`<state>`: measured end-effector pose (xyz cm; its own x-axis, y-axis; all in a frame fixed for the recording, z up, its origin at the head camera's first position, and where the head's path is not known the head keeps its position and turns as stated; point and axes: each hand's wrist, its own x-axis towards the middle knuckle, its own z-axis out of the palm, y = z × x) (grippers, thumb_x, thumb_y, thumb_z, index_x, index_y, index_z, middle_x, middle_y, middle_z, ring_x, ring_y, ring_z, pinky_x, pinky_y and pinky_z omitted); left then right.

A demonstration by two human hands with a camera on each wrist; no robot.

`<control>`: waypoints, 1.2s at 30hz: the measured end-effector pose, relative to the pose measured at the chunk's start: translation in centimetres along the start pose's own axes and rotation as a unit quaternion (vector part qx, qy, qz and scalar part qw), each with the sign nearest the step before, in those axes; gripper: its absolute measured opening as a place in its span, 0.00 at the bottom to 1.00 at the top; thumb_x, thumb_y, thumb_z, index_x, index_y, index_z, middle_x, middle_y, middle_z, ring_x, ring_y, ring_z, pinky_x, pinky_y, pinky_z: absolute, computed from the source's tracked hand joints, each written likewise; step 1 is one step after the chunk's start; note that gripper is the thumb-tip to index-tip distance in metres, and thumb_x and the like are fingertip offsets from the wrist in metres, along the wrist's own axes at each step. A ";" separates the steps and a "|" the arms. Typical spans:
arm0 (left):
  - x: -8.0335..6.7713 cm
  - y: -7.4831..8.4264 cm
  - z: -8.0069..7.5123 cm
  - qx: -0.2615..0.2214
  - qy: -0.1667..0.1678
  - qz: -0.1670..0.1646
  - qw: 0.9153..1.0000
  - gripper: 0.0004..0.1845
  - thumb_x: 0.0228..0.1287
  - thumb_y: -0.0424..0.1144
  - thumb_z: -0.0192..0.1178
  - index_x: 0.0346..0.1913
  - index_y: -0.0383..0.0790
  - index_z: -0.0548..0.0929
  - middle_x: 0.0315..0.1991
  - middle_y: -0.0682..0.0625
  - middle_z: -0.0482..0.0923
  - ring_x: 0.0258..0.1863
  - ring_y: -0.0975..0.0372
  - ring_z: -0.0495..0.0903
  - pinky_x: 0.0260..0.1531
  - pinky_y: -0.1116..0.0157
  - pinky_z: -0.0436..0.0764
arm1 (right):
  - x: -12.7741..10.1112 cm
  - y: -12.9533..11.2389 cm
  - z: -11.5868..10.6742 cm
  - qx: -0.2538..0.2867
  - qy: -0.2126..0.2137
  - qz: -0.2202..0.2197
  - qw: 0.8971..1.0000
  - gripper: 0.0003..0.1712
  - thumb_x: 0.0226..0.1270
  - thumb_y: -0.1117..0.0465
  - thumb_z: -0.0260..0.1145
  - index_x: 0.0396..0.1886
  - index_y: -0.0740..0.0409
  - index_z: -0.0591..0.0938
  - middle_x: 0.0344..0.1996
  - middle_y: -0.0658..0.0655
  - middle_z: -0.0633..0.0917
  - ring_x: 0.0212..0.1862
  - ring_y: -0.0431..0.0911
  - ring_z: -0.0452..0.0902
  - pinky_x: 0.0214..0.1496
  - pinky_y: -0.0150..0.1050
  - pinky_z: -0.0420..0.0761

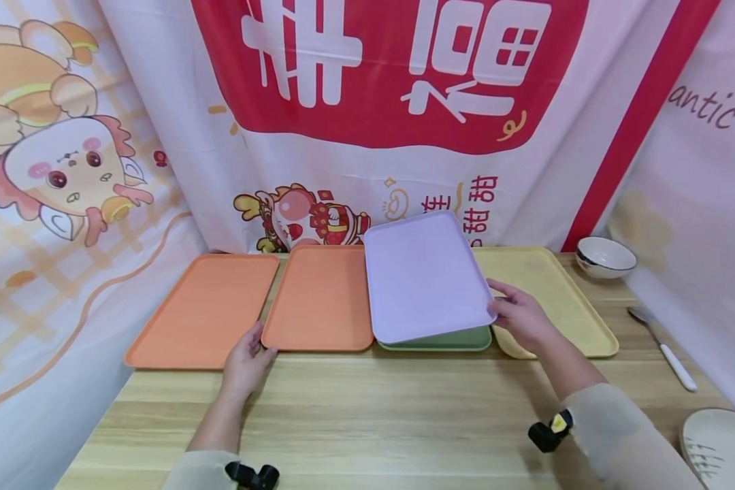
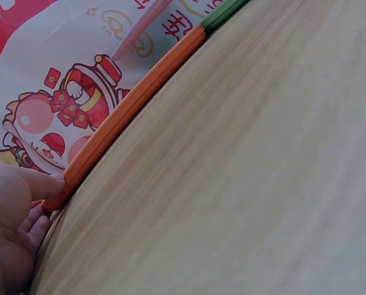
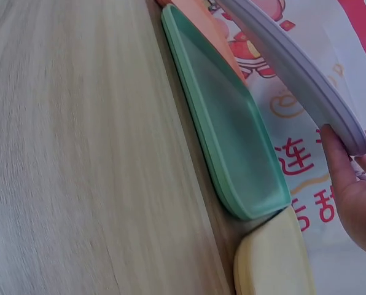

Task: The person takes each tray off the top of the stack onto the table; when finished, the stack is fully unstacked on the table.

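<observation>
My right hand (image 1: 520, 316) grips a lilac tray (image 1: 429, 275) by its near right corner. The tray is tilted and raised over a green tray (image 1: 441, 340), whose near edge shows beneath; in the right wrist view a gap separates the lilac tray (image 3: 306, 80) from the green tray (image 3: 232, 129). My left hand (image 1: 247, 364) pinches the near left corner of the middle orange tray (image 1: 321, 299), which lies on the table. The left wrist view shows thumb and fingers at that orange tray's corner (image 2: 128, 117).
Another orange tray (image 1: 202, 313) lies at the far left. Yellow trays (image 1: 545, 292), seemingly stacked, are right of the green one. A bowl (image 1: 606, 257), a spoon with a white handle (image 1: 667, 350) and a plate (image 1: 725, 449) stand along the right side. A printed cloth (image 1: 398, 163) hangs behind the table (image 1: 373, 415).
</observation>
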<state>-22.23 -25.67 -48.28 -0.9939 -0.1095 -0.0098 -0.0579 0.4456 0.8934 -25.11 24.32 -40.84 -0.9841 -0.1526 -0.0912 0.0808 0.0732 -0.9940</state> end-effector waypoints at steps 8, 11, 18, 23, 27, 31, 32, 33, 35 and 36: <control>-0.1 -0.1 0.1 -0.004 -0.001 -0.002 1.000 0.36 0.70 0.31 0.56 0.75 0.28 0.53 0.75 0.32 0.54 0.74 0.42 0.57 0.76 0.50 0.61 | -0.2 0.3 -2.3 0.023 0.063 -0.008 0.998 0.38 0.69 0.73 0.58 0.76 0.68 0.54 0.37 0.41 0.78 0.39 0.32 0.79 0.42 0.25 0.85; -0.1 0.0 0.1 -0.005 0.000 -0.003 1.000 0.36 0.70 0.32 0.56 0.75 0.28 0.53 0.75 0.32 0.55 0.74 0.43 0.57 0.76 0.50 0.61 | -0.4 0.2 -3.1 0.026 0.069 -0.011 0.997 0.35 0.69 0.71 0.59 0.74 0.63 0.61 0.37 0.38 0.79 0.39 0.32 0.79 0.41 0.25 0.85; 0.0 0.0 0.0 -0.006 -0.001 -0.002 1.000 0.36 0.70 0.32 0.56 0.75 0.29 0.53 0.75 0.33 0.54 0.74 0.43 0.58 0.76 0.51 0.61 | -0.9 -0.4 -5.0 0.027 0.039 -0.011 0.999 0.23 0.69 0.68 0.61 0.51 0.34 0.85 0.37 0.33 0.83 0.38 0.32 0.80 0.40 0.26 0.85; -0.1 0.1 -0.1 -0.003 0.000 0.000 1.000 0.35 0.70 0.32 0.56 0.75 0.28 0.53 0.75 0.32 0.55 0.73 0.42 0.58 0.75 0.51 0.61 | -1.0 -0.9 -5.8 -0.011 0.018 -0.011 1.000 0.23 0.71 0.67 0.60 0.43 0.28 0.85 0.37 0.33 0.82 0.38 0.32 0.80 0.39 0.27 0.85; -0.1 0.2 -0.1 -0.005 -0.002 -0.003 1.000 0.35 0.71 0.32 0.56 0.75 0.28 0.53 0.75 0.33 0.54 0.74 0.42 0.58 0.76 0.51 0.61 | -1.2 -1.2 -6.0 -0.029 0.008 -0.017 0.999 0.23 0.71 0.67 0.59 0.41 0.26 0.84 0.37 0.34 0.82 0.38 0.32 0.80 0.39 0.28 0.86; -0.1 0.1 -0.1 -0.006 -0.003 -0.007 1.000 0.35 0.71 0.32 0.56 0.75 0.29 0.53 0.75 0.33 0.54 0.74 0.43 0.57 0.76 0.51 0.61 | -1.4 -1.3 -6.0 -0.032 -0.010 -0.034 0.999 0.22 0.71 0.67 0.59 0.42 0.29 0.85 0.36 0.35 0.84 0.38 0.32 0.81 0.38 0.28 0.86; -0.1 0.1 -0.1 -0.006 -0.003 -0.006 1.000 0.35 0.71 0.32 0.56 0.75 0.29 0.53 0.75 0.33 0.54 0.74 0.43 0.57 0.75 0.51 0.61 | -1.4 -1.3 -6.0 -0.029 -0.016 -0.036 0.999 0.22 0.71 0.67 0.60 0.42 0.30 0.85 0.36 0.36 0.85 0.37 0.33 0.82 0.38 0.29 0.86; -0.1 0.1 -0.1 -0.006 -0.002 -0.005 1.000 0.35 0.71 0.32 0.56 0.75 0.29 0.53 0.75 0.33 0.54 0.74 0.43 0.57 0.75 0.51 0.61 | -1.4 -1.4 -6.0 -0.036 -0.021 -0.035 0.999 0.21 0.71 0.67 0.59 0.42 0.30 0.85 0.36 0.36 0.85 0.37 0.33 0.82 0.38 0.29 0.87; -0.1 0.1 0.0 -0.006 -0.001 -0.005 1.000 0.35 0.70 0.32 0.56 0.75 0.29 0.53 0.75 0.33 0.54 0.74 0.43 0.58 0.75 0.51 0.61 | -1.5 -1.6 -5.9 -0.062 -0.028 -0.023 0.997 0.20 0.71 0.65 0.60 0.42 0.29 0.83 0.36 0.36 0.85 0.37 0.34 0.83 0.39 0.30 0.87; -0.1 0.1 0.0 -0.007 -0.001 -0.004 1.000 0.35 0.70 0.32 0.56 0.75 0.29 0.53 0.75 0.33 0.54 0.74 0.43 0.58 0.75 0.51 0.61 | -1.6 -1.6 -5.9 -0.069 -0.031 -0.017 0.997 0.19 0.72 0.65 0.60 0.42 0.30 0.82 0.36 0.36 0.85 0.37 0.35 0.83 0.40 0.31 0.87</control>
<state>-22.13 -25.61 -48.16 -0.9935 -0.1122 -0.0183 -0.0654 0.4328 0.8991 -24.60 30.27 -38.75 -0.9738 -0.2179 -0.0647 0.0201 0.2010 -0.9794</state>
